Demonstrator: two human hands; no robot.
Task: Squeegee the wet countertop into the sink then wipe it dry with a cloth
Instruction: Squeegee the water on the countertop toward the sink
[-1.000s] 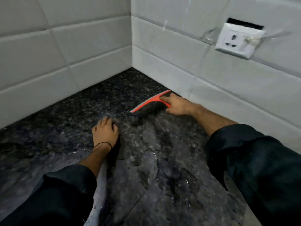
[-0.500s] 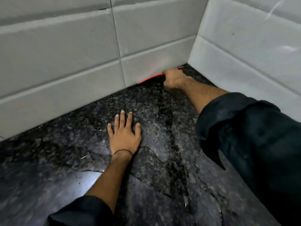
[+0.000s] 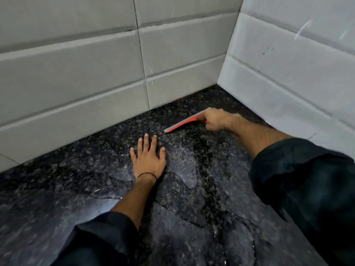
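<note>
A dark speckled granite countertop (image 3: 76, 189) fills the lower view, wet, with water films and rivulets across its middle and right. My right hand (image 3: 215, 120) is closed around an orange squeegee (image 3: 182, 123) whose blade rests on the counter a short way out from the back wall, near the corner. My left hand (image 3: 148, 158) lies flat on the wet stone, fingers spread, just in front of the blade's left end. Sink and cloth are out of view.
White tiled walls (image 3: 76, 73) meet at a corner (image 3: 219, 83) behind the squeegee; the right wall (image 3: 288, 64) runs close beside my right forearm. A pool of water (image 3: 188, 175) sits right of my left wrist.
The squeegee went from the right wall into the back corner against the wall, and now has been drawn back toward me off the wall. My left hand stayed planted flat.
</note>
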